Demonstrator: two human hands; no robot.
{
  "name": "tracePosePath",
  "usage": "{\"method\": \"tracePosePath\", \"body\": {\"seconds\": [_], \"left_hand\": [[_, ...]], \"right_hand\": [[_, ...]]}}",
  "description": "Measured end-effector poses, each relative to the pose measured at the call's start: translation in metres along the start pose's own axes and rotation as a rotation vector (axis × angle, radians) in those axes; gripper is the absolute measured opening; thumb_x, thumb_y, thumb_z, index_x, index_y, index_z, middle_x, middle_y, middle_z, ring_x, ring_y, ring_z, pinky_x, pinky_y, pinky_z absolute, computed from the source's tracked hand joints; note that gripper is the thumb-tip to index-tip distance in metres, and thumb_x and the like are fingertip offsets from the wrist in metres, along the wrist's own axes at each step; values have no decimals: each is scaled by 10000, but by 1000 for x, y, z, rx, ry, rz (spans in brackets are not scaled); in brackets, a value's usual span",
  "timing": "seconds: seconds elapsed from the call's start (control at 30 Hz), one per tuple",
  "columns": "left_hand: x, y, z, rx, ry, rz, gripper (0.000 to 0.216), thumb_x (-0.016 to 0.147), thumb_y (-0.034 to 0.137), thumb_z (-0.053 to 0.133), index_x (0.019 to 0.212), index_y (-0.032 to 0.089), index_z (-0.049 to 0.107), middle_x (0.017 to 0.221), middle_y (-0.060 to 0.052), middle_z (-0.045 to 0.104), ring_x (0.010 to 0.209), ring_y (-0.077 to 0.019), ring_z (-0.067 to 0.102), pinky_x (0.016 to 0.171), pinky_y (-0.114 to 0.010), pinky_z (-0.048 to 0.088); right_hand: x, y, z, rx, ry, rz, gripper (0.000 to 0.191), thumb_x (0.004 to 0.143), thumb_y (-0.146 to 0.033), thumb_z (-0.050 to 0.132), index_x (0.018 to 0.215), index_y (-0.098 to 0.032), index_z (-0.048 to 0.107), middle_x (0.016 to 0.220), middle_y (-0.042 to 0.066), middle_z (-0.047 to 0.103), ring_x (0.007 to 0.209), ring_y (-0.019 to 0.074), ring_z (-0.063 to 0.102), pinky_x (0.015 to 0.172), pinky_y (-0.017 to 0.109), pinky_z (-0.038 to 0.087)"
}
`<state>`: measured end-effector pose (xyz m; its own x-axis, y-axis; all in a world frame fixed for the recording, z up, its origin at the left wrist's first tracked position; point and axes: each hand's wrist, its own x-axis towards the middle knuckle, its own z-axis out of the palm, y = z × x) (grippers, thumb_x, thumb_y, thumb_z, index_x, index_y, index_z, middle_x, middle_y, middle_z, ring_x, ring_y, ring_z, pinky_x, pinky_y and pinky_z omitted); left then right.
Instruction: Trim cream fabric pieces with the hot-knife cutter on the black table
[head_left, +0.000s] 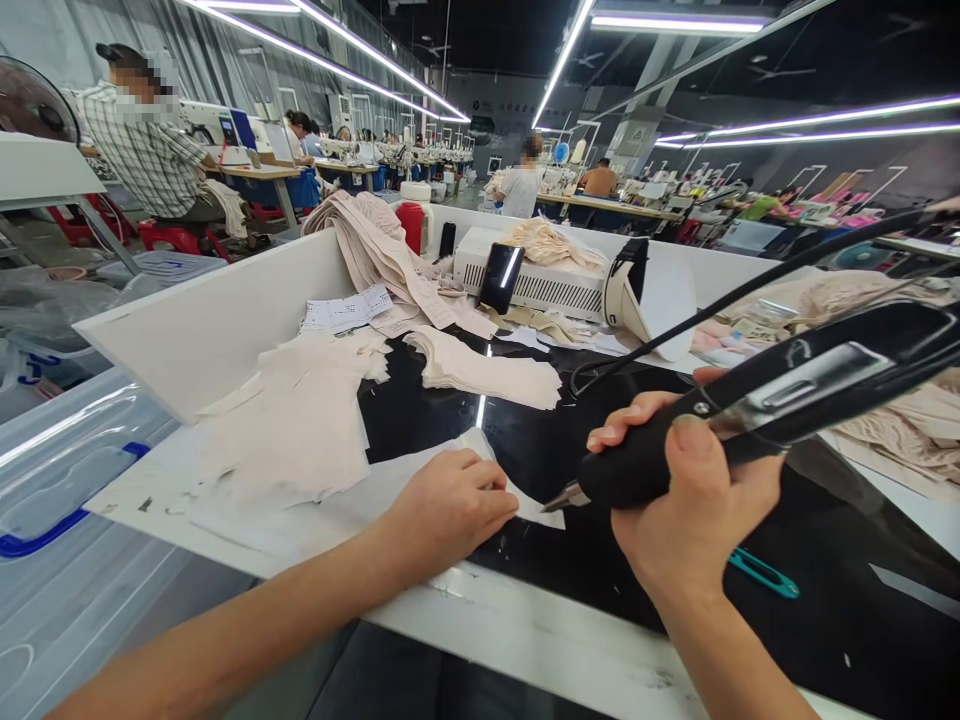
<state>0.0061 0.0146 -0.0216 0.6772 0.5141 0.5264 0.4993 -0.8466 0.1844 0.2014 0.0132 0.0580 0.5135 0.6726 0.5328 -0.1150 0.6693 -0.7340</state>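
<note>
My right hand [686, 500] is wrapped round a thick black corded electric cutter [637, 455] with a silver plate on its side. Its pointed metal tip meets the right end of a thin white sheet [544, 508], perhaps fabric or paper. Fingers curled, my left hand [454, 505] presses and pinches that sheet just left of the tip. Beyond my left hand lies a pile of pale cream fabric pieces [292, 420]. A smaller stack of cut cream fabric [487, 370] rests further back on the glossy black tabletop [420, 420].
A teal thread snipper [765, 573] lies right of my right wrist. At the back stand a phone [501, 278], a white vented box [555, 280] and a red bottle [410, 227]. White boards [225, 320] wall the table. Clear plastic bins [67, 450] are at left; people sew beyond.
</note>
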Motion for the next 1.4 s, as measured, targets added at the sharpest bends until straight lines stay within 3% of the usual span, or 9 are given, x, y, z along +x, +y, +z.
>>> {"method": "tracePosePath", "body": {"seconds": [0.37, 0.63, 0.83, 1.03, 1.23, 1.4], "left_hand": [[1, 0, 0, -16, -19, -11, 246, 1185, 212, 633, 1025, 201, 819, 1054, -30, 805, 942, -200, 702, 879, -355, 552], [1, -1, 0, -21, -14, -11, 237, 1177, 218, 648, 1014, 201, 819, 1080, -31, 801, 956, -207, 714, 916, -365, 573], [1, -1, 0, -29, 2, -2, 236, 1177, 230, 652, 1015, 196, 822, 1067, -38, 805, 938, -211, 724, 903, -370, 585], [1, -7, -18, -163, 70, -55, 267, 1216, 259, 577, 1213, 167, 828, 1224, -73, 832, 1108, -221, 785, 1007, -350, 618], [-16, -26, -41, -55, -107, -141, 286, 1190, 204, 564, 1210, 162, 847, 1259, -101, 843, 1140, -266, 792, 1044, -413, 645], [-21, -1, -52, -43, -281, -240, 259, 1132, 147, 597, 1219, 196, 836, 1251, -86, 802, 1092, -259, 765, 985, -399, 634]], "right_hand": [[-8, 3, 3, 13, -54, 25, 477, 827, -376, 973, 1180, -268, 670, 792, -60, 739, 551, 158, 675, 518, 293, 626], [-3, -7, -6, -8, 24, 36, 441, 780, -286, 896, 1155, -271, 663, 751, -74, 732, 542, 167, 657, 516, 294, 621], [-5, 0, -9, -12, -20, -10, 432, 840, -326, 939, 1172, -270, 670, 790, -62, 741, 561, 159, 671, 535, 295, 634], [2, 9, -18, -36, -62, -27, 458, 868, -431, 988, 1175, -280, 683, 829, -62, 738, 599, 155, 678, 558, 293, 630], [24, 28, -30, -94, -88, -67, 425, 909, -508, 973, 1069, -291, 644, 831, -50, 717, 618, 168, 664, 594, 331, 606], [40, 39, -27, -94, -63, -96, 386, 903, -495, 950, 1029, -303, 640, 819, -38, 710, 590, 193, 644, 571, 371, 578]]}}
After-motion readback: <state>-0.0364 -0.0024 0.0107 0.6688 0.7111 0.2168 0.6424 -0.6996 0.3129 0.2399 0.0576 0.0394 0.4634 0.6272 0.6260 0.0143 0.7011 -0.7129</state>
